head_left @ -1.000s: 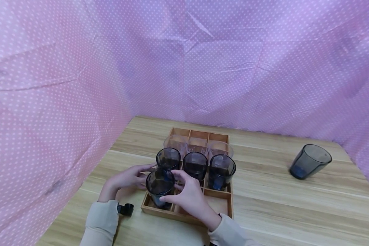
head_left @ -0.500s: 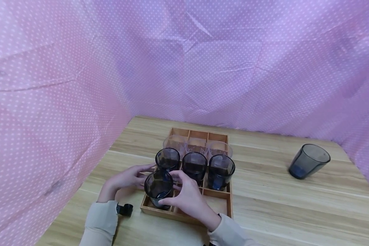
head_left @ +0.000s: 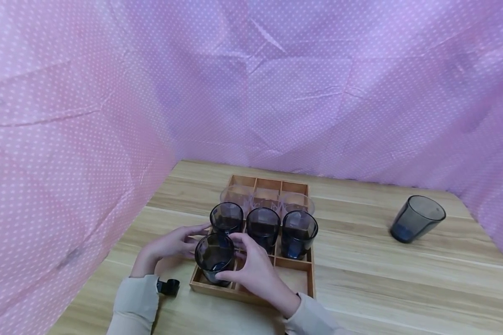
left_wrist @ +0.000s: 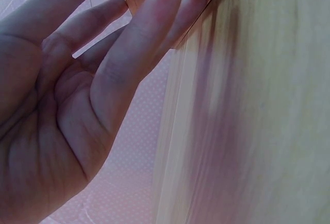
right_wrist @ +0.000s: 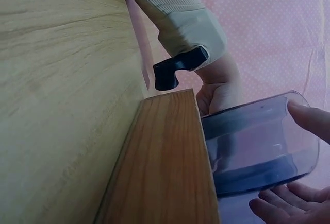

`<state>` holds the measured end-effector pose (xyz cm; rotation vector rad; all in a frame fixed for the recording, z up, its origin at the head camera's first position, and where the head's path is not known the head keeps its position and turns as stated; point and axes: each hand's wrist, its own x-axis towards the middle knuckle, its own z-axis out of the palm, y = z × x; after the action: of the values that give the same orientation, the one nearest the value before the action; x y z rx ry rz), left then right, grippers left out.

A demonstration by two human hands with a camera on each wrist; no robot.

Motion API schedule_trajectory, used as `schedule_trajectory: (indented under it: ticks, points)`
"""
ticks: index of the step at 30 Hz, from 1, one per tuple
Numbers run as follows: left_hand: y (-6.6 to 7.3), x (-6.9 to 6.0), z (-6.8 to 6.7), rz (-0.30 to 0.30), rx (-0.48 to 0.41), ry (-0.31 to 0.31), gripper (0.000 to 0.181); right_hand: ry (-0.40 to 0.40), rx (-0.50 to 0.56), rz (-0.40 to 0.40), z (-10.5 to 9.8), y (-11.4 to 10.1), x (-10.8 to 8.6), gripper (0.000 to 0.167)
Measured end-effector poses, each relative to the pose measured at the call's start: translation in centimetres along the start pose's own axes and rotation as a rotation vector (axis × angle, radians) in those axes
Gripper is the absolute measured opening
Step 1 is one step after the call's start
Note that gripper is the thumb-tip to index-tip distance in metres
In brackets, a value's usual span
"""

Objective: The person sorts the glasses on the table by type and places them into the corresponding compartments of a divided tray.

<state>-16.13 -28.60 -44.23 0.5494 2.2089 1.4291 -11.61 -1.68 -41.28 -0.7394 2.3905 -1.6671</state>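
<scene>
A dark tinted glass point(head_left: 214, 255) stands in the front left compartment of a wooden divided tray point(head_left: 218, 291). My right hand point(head_left: 255, 269) holds this glass from its right side, thumb in front and fingers behind. In the right wrist view the thumb point(right_wrist: 309, 118) lies against the glass wall near the rim. My left hand point(head_left: 172, 244) is at the tray's left side with fingers extended. Its fingertips touch the wooden side wall in the left wrist view. Behind the held glass, a row of dark glasses point(head_left: 263, 228) fills the middle compartments.
Clear cups point(head_left: 296, 204) stand in a row farther back in the tray. Another dark glass point(head_left: 417, 219) is on the wooden table point(head_left: 360, 260) at the right, looking tilted. A pink dotted cloth point(head_left: 251, 102) hangs around the table's back and left.
The held glass has shifted very slightly left within its compartment, with the right hand still around it. The left hand keeps its place. The whole head view has drifted a little.
</scene>
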Motion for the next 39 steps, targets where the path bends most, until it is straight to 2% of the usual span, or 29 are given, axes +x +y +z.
schedule_trajectory:
  ticks: [15, 21, 24, 39]
  points:
    - [0.2, 0.0, -0.1, -0.012, 0.003, 0.004, 0.066, -0.043, 0.060, -0.012, -3.1, -0.5, -1.8, 0.065]
    - [0.3, -0.1, -0.2, -0.008, 0.081, 0.030, 0.061, -0.068, 0.091, 0.034, -4.1, -0.2, -2.3, 0.062]
    - [0.3, -0.1, -0.2, -0.010, 0.093, 0.032, 0.060, -0.062, 0.090, 0.056, -4.7, -0.2, -2.7, 0.061]
    - [0.1, -0.1, -0.4, -0.014, 0.053, 0.014, 0.061, -0.047, 0.118, 0.091, -7.2, 0.9, -5.2, 0.060]
